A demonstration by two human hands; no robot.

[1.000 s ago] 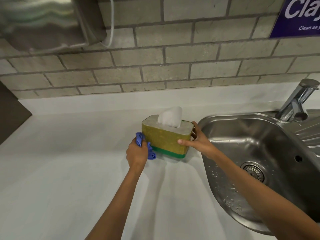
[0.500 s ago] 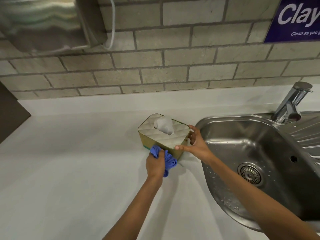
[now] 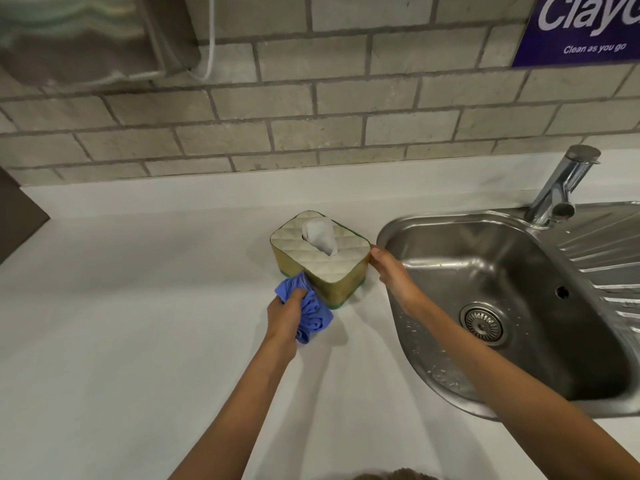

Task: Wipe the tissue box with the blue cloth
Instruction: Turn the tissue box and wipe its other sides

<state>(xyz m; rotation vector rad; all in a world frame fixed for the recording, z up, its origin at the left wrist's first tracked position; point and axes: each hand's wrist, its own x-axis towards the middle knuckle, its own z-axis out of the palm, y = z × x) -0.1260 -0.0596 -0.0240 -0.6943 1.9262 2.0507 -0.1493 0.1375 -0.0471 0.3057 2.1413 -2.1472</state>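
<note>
The tissue box [image 3: 332, 265] stands on the white counter just left of the sink, tilted toward me; it has gold sides, a green base band, a quilted white top and a tissue sticking out. My left hand [image 3: 285, 315] is closed around the bunched blue cloth [image 3: 310, 308], which presses against the box's near left side. On the box's right end my right hand [image 3: 391, 275] holds it with the fingertips; the fingers behind the box are hidden.
A stainless sink [image 3: 502, 299] with a drain and a chrome tap [image 3: 561, 188] lies to the right, with a ribbed drainer beyond. A brick wall runs behind, with a metal dispenser [image 3: 86, 32] at upper left and a blue sign [image 3: 581, 26] at upper right.
The box has turned and tipped toward me. My left hand carried the cloth from the box's left end round to its near side, then back toward the near left corner. My right hand stayed on the right end.
</note>
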